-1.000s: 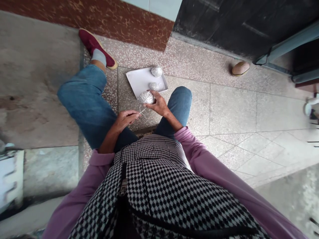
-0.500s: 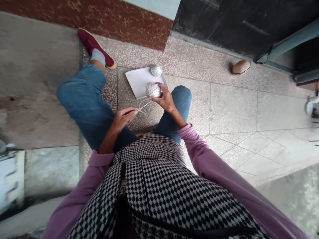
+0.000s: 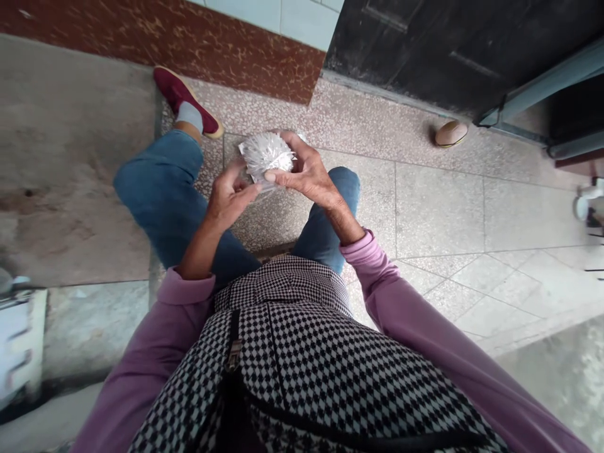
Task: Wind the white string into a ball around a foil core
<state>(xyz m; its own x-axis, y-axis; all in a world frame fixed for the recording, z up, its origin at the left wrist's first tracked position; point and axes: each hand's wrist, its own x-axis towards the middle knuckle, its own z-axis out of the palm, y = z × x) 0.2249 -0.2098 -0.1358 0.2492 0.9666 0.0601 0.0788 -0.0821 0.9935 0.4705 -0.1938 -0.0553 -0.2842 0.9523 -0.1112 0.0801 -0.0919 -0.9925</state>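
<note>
A ball of shiny white string (image 3: 268, 156) is held up between my two hands, its surface bristling with loose strands. My right hand (image 3: 311, 173) curves round its right side, thumb on the near face and fingers at the far edge. On the left, my left hand (image 3: 229, 198) bends its fingers and thumb round the lower left of the ball, where a thin, translucent fringe blurs. The white tray from before is almost wholly hidden behind the ball and hands. Of the smaller white ball, at most a pale sliver shows past my right fingers.
My knees in blue jeans (image 3: 160, 189) frame the speckled stone floor (image 3: 264, 223). A red shoe (image 3: 182, 94) is on my left foot. Ahead stand a red-brown tiled wall base (image 3: 212, 53) and a dark door (image 3: 396, 56). A rounded tan object (image 3: 452, 133) lies near the door.
The string ball has risen toward me and shifted left, off the tray. My left hand has gone from pinching the string's loose end to gripping the ball's side.
</note>
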